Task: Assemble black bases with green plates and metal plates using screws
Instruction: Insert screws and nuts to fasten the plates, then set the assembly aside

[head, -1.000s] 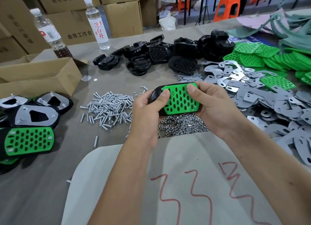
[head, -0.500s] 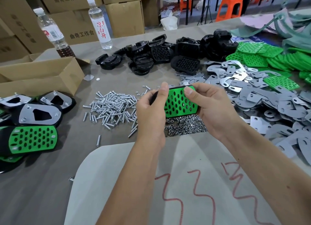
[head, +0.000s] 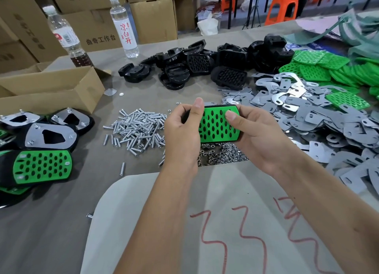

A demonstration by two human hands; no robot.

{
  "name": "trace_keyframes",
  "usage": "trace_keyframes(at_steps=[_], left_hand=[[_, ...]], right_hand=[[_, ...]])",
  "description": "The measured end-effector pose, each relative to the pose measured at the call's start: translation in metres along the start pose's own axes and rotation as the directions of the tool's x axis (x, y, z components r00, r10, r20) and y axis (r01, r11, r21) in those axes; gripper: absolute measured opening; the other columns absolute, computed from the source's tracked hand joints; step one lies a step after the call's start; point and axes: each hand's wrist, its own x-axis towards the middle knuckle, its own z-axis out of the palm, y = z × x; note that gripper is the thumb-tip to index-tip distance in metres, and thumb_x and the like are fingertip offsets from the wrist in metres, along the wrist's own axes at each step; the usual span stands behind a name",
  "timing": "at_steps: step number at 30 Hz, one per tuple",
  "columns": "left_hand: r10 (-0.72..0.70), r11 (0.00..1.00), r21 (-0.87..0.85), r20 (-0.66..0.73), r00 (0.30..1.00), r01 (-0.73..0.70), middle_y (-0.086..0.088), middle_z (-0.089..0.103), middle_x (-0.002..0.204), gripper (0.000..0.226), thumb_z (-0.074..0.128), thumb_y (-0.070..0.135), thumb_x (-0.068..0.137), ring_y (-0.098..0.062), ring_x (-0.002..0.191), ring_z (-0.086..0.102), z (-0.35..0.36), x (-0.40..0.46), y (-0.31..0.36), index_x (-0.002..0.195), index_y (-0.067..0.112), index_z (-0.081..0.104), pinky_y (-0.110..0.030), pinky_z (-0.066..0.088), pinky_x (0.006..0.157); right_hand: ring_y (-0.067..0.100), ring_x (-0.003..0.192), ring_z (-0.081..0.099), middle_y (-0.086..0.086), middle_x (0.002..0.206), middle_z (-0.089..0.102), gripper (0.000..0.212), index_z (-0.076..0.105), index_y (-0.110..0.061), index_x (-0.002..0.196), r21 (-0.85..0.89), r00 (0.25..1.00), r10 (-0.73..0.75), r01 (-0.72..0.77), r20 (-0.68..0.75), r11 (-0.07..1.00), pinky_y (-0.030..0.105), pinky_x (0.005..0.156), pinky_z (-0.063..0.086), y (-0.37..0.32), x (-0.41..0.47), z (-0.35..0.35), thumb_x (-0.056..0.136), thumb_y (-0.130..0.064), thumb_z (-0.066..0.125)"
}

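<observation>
Both hands are up over the middle of the desk (head: 51, 222), holding one part between them: a green plate (head: 219, 125) full of oval holes, seated on a black base (head: 211, 106) whose edge shows along the top. The left hand (head: 181, 134) grips the left end, fingers curled behind and the thumb laid along the plate's upper left corner. The right hand (head: 258, 134) grips the right end, thumb pressed flat on the green face near the top right, fingers wrapped underneath.

Just below the part lies a heap of small nuts (head: 221, 155), and to its left a loose pile of screws (head: 137, 128) spread toward the desk's centre. Toward the far edge sits a jumble of black bases (head: 205, 65). Along the right side, grey metal plates (head: 328, 126) cover the surface in a wide drift, with more green plates (head: 328, 68) stacked beyond them near the far right corner.

At the left edge rest finished pieces: two with metal plates bolted on facing up (head: 51, 136), and one green-faced (head: 42, 167). Behind them stands an open cardboard box (head: 51, 89), and past that two water bottles (head: 124, 25), one clear, one with dark liquid at the bottom. A pale sheet with red scrawl (head: 235, 232) lies at the near edge under the forearms.
</observation>
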Motion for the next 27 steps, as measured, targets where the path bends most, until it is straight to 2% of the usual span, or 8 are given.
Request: trace_keyframes(at_steps=[3, 7, 11, 16, 18, 20, 24, 27], left_hand=[[0.003, 1.0, -0.013, 0.008, 1.0, -0.003, -0.033, 0.067, 0.095, 0.04, 0.068, 0.039, 0.099, -0.053, 0.092, 0.068, -0.001, 0.0, -0.001, 0.085, 0.003, 0.066, -0.076, 0.054, 0.074], [-0.011, 0.999, -0.05, 0.058, 0.998, 0.014, -0.022, 0.068, 0.087, 0.045, 0.067, 0.04, 0.099, -0.035, 0.074, 0.071, -0.002, 0.0, -0.001, 0.1, -0.005, 0.066, -0.059, 0.061, 0.059], [-0.035, 0.997, -0.073, 0.038, 0.999, 0.038, -0.025, 0.071, 0.093, 0.045, 0.068, 0.042, 0.097, -0.036, 0.084, 0.069, 0.003, -0.002, -0.001, 0.102, -0.003, 0.069, -0.068, 0.057, 0.076], [-0.052, 0.998, -0.036, 0.095, 0.994, 0.056, -0.01, 0.071, 0.091, 0.02, 0.066, 0.026, 0.101, -0.025, 0.087, 0.068, 0.002, 0.001, -0.002, 0.095, 0.007, 0.071, -0.057, 0.058, 0.089], [-0.059, 0.996, -0.062, 0.117, 0.991, 0.066, -0.006, 0.073, 0.085, 0.015, 0.067, 0.018, 0.099, -0.022, 0.081, 0.069, -0.002, 0.004, -0.002, 0.087, 0.012, 0.074, -0.048, 0.061, 0.079], [-0.061, 0.992, -0.104, 0.133, 0.989, 0.076, -0.005, 0.074, 0.08, 0.022, 0.068, 0.015, 0.097, -0.02, 0.075, 0.07, -0.006, 0.005, -0.002, 0.077, 0.016, 0.077, -0.037, 0.061, 0.066], [-0.09, 0.982, -0.154, 0.139, 0.986, 0.112, -0.008, 0.074, 0.081, 0.021, 0.068, 0.016, 0.095, -0.021, 0.074, 0.072, -0.007, 0.005, 0.0, 0.076, 0.014, 0.078, -0.036, 0.062, 0.062], [-0.126, 0.979, -0.155, 0.031, 0.992, 0.129, -0.004, 0.074, 0.078, 0.015, 0.067, 0.017, 0.098, -0.02, 0.073, 0.072, -0.002, 0.005, -0.001, 0.087, 0.009, 0.073, -0.037, 0.063, 0.062]], right_hand=[[0.031, 0.097, 0.072, 0.019, 0.111, 0.073, 0.052, 0.055, 0.004, 0.136, 0.043, 1.0, 0.0, -0.002, 0.027, 0.999, 0.05, 0.078, 0.058, -0.001, 0.0, -0.002, 0.087, -0.012, 0.065], [0.031, 0.101, 0.071, 0.021, 0.117, 0.071, 0.043, 0.06, 0.001, 0.131, 0.056, 0.998, -0.022, 0.019, 0.065, 0.998, 0.049, 0.079, 0.061, -0.001, -0.001, -0.004, 0.09, -0.012, 0.063], [0.03, 0.102, 0.07, 0.021, 0.117, 0.07, 0.041, 0.063, 0.0, 0.127, 0.064, 0.999, -0.036, 0.034, 0.028, 0.997, 0.044, 0.084, 0.06, -0.001, 0.002, -0.006, 0.088, -0.012, 0.064], [0.026, 0.095, 0.071, 0.018, 0.108, 0.072, 0.037, 0.066, 0.001, 0.119, 0.089, 0.998, -0.039, 0.044, -0.057, 0.995, 0.042, 0.086, 0.061, 0.001, 0.007, -0.006, 0.084, -0.012, 0.067], [0.028, 0.098, 0.071, 0.021, 0.111, 0.072, 0.037, 0.066, 0.002, 0.119, 0.064, 0.998, -0.044, 0.047, -0.051, 0.997, 0.045, 0.089, 0.06, 0.0, 0.007, -0.008, 0.085, -0.013, 0.066], [0.031, 0.103, 0.071, 0.024, 0.118, 0.071, 0.037, 0.065, 0.003, 0.122, 0.049, 0.999, -0.041, 0.04, 0.006, 0.998, 0.047, 0.093, 0.059, -0.002, 0.006, -0.01, 0.089, -0.013, 0.064], [0.032, 0.107, 0.071, 0.021, 0.118, 0.073, 0.029, 0.069, -0.002, 0.118, 0.035, 0.997, -0.02, 0.018, 0.076, 0.999, 0.043, 0.089, 0.061, -0.005, 0.004, -0.014, 0.093, -0.016, 0.061], [0.044, 0.125, 0.062, 0.029, 0.132, 0.064, 0.041, 0.063, 0.007, 0.129, -0.005, 0.998, -0.002, 0.002, 0.064, 1.0, 0.054, 0.106, 0.052, -0.005, 0.005, -0.011, 0.1, -0.02, 0.055]])
